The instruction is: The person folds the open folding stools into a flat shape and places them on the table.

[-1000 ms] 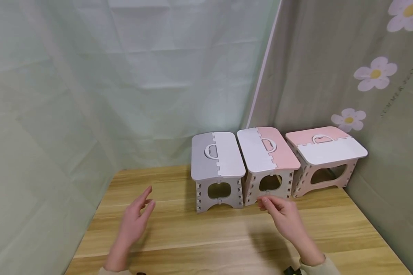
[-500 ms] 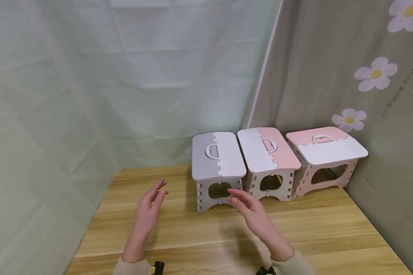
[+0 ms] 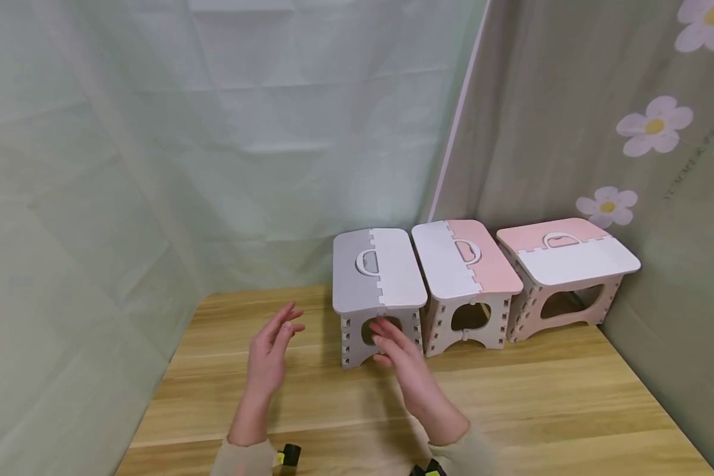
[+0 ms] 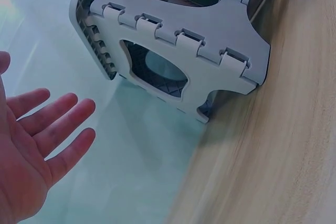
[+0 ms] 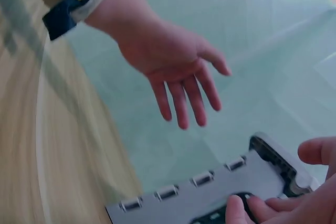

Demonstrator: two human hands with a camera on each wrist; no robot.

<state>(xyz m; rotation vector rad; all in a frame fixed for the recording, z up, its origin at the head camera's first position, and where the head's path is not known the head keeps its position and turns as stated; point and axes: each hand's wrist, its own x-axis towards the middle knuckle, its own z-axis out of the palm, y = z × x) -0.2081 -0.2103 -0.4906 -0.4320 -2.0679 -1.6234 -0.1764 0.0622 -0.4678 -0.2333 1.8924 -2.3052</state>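
Three folding step stools stand side by side on the wooden table. The grey-and-white stool (image 3: 357,277) is leftmost, a white-and-pink stool (image 3: 446,271) is in the middle, and another pink-and-white stool (image 3: 577,261) is at the right. My left hand (image 3: 268,354) hovers left of the grey-and-white stool, fingers spread and holding nothing. In front of that stool's near side is my right hand (image 3: 413,377), fingers extended, covering part of the oval opening. Whether it touches the stool I cannot tell. The left wrist view shows the grey stool's slatted side (image 4: 168,45) beside the open left palm (image 4: 26,166).
The wooden table (image 3: 214,390) extends in front of and left of the stools. Pale green cloth (image 3: 244,165) hangs behind it, and a grey curtain (image 3: 529,132) with flower prints hangs at the back right. Each wrist carries a small black device (image 3: 289,455).
My right hand has moved left, from in front of the middle stool to the grey-and-white one, and its fingers have straightened. The left hand has shifted right and slightly up. The stools stay put.
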